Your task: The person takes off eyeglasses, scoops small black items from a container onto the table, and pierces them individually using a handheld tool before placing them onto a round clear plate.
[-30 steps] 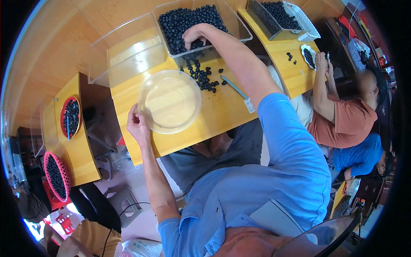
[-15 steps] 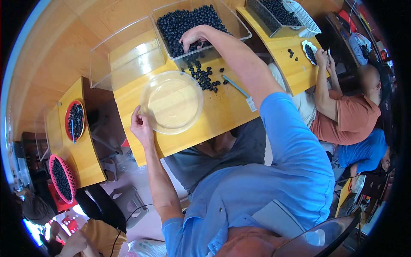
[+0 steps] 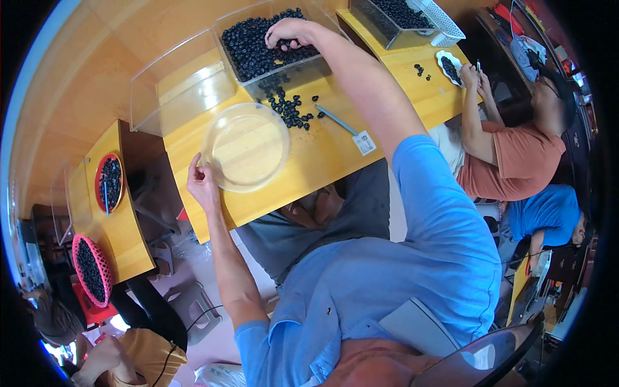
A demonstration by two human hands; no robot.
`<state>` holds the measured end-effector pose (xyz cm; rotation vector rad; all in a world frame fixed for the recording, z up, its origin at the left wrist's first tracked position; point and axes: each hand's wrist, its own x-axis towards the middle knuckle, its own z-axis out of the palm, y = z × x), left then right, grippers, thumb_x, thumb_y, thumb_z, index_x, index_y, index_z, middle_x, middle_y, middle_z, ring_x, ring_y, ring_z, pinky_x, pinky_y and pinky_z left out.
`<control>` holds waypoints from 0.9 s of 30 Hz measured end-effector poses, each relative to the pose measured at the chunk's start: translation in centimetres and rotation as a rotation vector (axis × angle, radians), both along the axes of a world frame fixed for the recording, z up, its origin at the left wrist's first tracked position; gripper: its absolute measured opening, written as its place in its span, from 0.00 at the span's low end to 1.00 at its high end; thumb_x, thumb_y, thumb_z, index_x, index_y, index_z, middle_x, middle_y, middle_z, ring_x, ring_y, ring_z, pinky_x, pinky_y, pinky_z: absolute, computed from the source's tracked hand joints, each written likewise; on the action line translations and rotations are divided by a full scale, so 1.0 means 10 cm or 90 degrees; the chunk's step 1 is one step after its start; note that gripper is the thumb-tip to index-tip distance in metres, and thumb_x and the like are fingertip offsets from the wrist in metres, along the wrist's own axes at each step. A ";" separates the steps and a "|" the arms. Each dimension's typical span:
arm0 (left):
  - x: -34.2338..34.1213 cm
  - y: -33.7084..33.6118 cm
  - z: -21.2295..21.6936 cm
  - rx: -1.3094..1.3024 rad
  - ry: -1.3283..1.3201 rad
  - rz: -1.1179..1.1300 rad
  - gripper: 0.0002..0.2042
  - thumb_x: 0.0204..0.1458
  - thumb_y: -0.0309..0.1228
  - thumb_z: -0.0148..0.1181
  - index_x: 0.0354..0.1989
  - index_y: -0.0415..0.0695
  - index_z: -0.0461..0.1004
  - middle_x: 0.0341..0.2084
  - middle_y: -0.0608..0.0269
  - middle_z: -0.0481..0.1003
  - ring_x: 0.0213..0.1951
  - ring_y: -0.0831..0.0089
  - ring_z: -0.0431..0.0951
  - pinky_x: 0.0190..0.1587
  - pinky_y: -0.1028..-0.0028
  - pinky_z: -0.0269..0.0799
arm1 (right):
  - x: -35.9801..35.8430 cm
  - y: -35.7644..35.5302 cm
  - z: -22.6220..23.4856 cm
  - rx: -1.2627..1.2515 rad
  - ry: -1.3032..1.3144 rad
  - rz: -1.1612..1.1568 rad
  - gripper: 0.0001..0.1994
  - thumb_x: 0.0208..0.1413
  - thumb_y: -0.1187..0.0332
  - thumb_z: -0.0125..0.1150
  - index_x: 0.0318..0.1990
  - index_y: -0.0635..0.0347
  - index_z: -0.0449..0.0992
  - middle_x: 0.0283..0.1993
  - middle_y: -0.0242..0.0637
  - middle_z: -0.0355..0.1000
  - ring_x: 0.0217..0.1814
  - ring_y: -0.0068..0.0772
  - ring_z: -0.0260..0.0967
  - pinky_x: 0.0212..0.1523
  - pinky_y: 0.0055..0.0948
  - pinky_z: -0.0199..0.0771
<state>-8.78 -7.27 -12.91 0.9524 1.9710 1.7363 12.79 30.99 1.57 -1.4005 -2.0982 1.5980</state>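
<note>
Since the earlier frames, the right hand (image 3: 290, 32) stays deep in the clear box of blueberries (image 3: 258, 45), while the left hand (image 3: 203, 180) has slid a little down along the rim of the round clear bowl (image 3: 245, 145).

The biggest thing is the yellow wooden table (image 3: 322, 161), one of a row of similar tables along a wooden wall. On its far side stand the clear box of blueberries and, to its left, an empty clear box (image 3: 174, 90). The empty bowl lies near the front left corner. The left hand touches its near rim with curled fingers; I cannot tell if it really grips it. The right hand is bent over the berries with fingers curved downward; whether it holds any I cannot tell.

Between box and bowl lies a small heap of loose blueberries (image 3: 290, 109). Just right of it lies a thin blue stick (image 3: 335, 119) with a small white square label (image 3: 364, 142) at its near end.

At the next table on the right, another person (image 3: 516, 148) in an orange shirt works over a small white dish (image 3: 449, 66), beside a white mesh basket (image 3: 438, 16).
</note>
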 end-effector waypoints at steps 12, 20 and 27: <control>-0.05 -0.08 0.02 -0.032 0.003 0.004 0.19 0.55 0.18 0.55 0.56 0.34 0.78 0.23 0.79 0.64 0.25 0.89 0.61 0.29 0.84 0.59 | 0.61 -1.16 0.72 -0.036 0.050 0.189 0.06 0.53 0.70 0.68 0.38 0.50 0.79 0.24 0.24 0.70 0.20 0.09 0.61 0.15 0.15 0.43; -0.05 -0.05 0.02 -0.021 -0.011 -0.021 0.20 0.53 0.17 0.55 0.56 0.34 0.79 0.23 0.79 0.64 0.25 0.89 0.62 0.29 0.85 0.58 | 0.45 -1.29 -0.57 0.009 -0.100 0.147 0.12 0.45 0.68 0.72 0.40 0.53 0.82 0.26 0.29 0.73 0.20 0.18 0.64 0.14 0.24 0.54; -0.02 -0.07 0.05 -0.011 -0.029 -0.024 0.20 0.53 0.17 0.55 0.56 0.35 0.79 0.23 0.79 0.64 0.25 0.89 0.62 0.30 0.85 0.59 | 0.21 -1.47 -0.89 0.299 -0.218 0.046 0.17 0.50 0.66 0.65 0.50 0.48 0.84 0.58 0.43 0.77 0.64 0.48 0.72 0.64 0.47 0.73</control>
